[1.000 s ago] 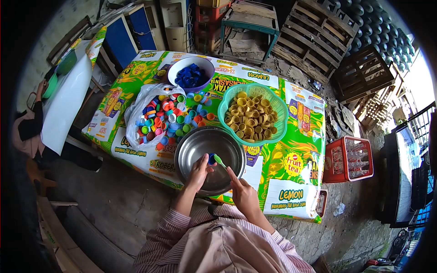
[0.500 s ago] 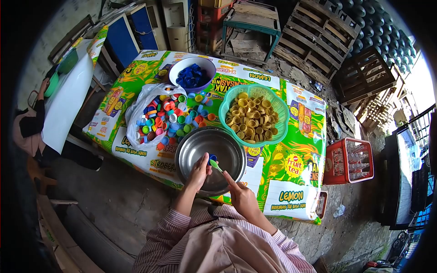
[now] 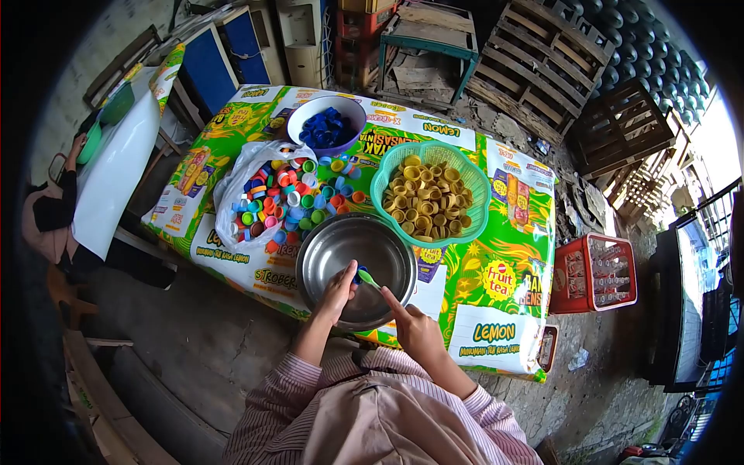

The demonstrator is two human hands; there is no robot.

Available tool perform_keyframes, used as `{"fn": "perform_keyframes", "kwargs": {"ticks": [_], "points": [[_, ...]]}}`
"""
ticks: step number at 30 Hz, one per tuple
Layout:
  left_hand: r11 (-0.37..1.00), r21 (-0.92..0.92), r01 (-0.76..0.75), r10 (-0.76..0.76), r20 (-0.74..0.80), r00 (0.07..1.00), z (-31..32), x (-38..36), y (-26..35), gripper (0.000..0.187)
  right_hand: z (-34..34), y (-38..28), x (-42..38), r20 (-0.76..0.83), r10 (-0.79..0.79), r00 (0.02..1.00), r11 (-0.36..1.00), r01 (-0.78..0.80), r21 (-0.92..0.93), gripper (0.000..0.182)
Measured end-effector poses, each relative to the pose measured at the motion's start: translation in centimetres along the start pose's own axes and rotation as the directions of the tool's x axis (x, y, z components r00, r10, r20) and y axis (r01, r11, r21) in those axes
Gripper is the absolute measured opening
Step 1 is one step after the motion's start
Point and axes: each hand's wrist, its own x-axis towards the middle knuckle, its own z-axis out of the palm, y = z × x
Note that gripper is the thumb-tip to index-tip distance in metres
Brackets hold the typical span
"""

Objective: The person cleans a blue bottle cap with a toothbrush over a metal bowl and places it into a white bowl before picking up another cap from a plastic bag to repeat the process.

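Over the steel basin (image 3: 318,246), my left hand (image 3: 339,294) is closed around a blue bottle cap (image 3: 359,273), which shows only in part. My right hand (image 3: 417,327) grips a slim light-green tool (image 3: 368,278), index finger stretched along it, its far end at the cap. Its exact kind is too small to make out. Beyond the basin, a white plastic bag (image 3: 229,203) spills mixed coloured caps (image 3: 267,194) onto the table. A green basket (image 3: 486,203) of yellow caps (image 3: 430,201) stands at the right. Behind the bag is a white-purple bowl (image 3: 358,116) with blue caps (image 3: 325,129).
A printed plastic sheet (image 3: 496,333) covers the table. Right of it on the floor stands a red crate (image 3: 570,275) of bottles. Wooden pallets (image 3: 535,58) and a small table (image 3: 430,31) are behind. Another person's hand (image 3: 77,147) is at far left, by a green basin (image 3: 91,145).
The green tool's tip and my right hand have shifted very slightly at the blue cap. Both hands keep their hold, and the containers stay in place apart from a slight view shift.
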Motion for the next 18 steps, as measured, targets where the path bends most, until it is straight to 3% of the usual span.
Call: {"fn": "perform_keyframes", "kwargs": {"ticks": [1, 3, 4, 5, 6, 7, 9, 10, 11, 13, 18], "points": [[1.000, 0.002, -0.001, 0.001, 0.001, 1.000, -0.2, 0.2, 0.0, 0.036, -0.7, 0.2, 0.4, 0.040, -0.016, 0.999, 0.976, 0.024, -0.216, 0.061], [0.992, -0.070, 0.107, -0.096, 0.150, 0.984, -0.7, 0.7, -0.3, 0.041, -1.0, 0.7, 0.8, 0.029, -0.054, 0.998, 0.961, 0.060, -0.269, 0.065], [0.992, -0.070, 0.104, -0.093, 0.151, 0.984, -0.8, 1.0, -0.7, 0.041, -1.4, 0.5, 1.0, 0.031, -0.072, 0.997, 0.950, 0.078, -0.303, 0.066], [0.942, -0.277, 0.190, -0.108, 0.285, 0.952, -1.0, 1.2, -1.3, 0.043, -1.8, 0.2, 1.2, 0.035, -0.091, 0.995, 0.937, 0.098, -0.336, 0.067], [0.842, -0.455, 0.291, -0.090, 0.414, 0.906, -1.0, 1.1, -1.2, 0.046, -1.8, 0.0, 1.3, 0.004, -0.073, 0.997, 0.966, 0.072, -0.250, 0.066], [0.842, -0.458, 0.287, -0.086, 0.411, 0.907, -0.8, 1.0, -1.3, 0.046, -1.6, 0.0, 1.4, 0.005, -0.078, 0.997, 0.965, 0.077, -0.250, 0.066], [0.776, -0.565, 0.280, -0.062, 0.375, 0.925, -0.2, 0.6, -1.5, 0.046, -0.5, -0.2, 1.0, -0.116, -0.030, 0.993, 0.998, 0.036, 0.052, 0.062], [0.749, -0.607, 0.268, -0.018, 0.385, 0.923, -0.1, 0.3, -1.1, 0.042, -0.2, -0.4, 0.7, -0.094, 0.005, 0.996, 0.993, 0.006, 0.115, 0.057], [0.748, -0.608, 0.265, -0.016, 0.383, 0.924, -0.1, 0.4, -1.2, 0.042, 0.1, -0.8, 0.5, -0.093, 0.001, 0.996, 0.993, 0.010, 0.115, 0.057], [0.715, -0.671, 0.196, 0.131, 0.403, 0.906, -0.2, 0.3, -1.4, 0.037, 0.6, -1.6, 0.2, -0.130, 0.046, 0.990, 0.979, -0.019, 0.202, 0.052], [0.693, -0.710, 0.124, 0.172, 0.330, 0.928, 0.5, -0.7, -1.9, 0.032, 1.0, -2.5, -0.1, -0.079, 0.141, 0.987, 0.935, -0.106, 0.339, 0.053]]}}
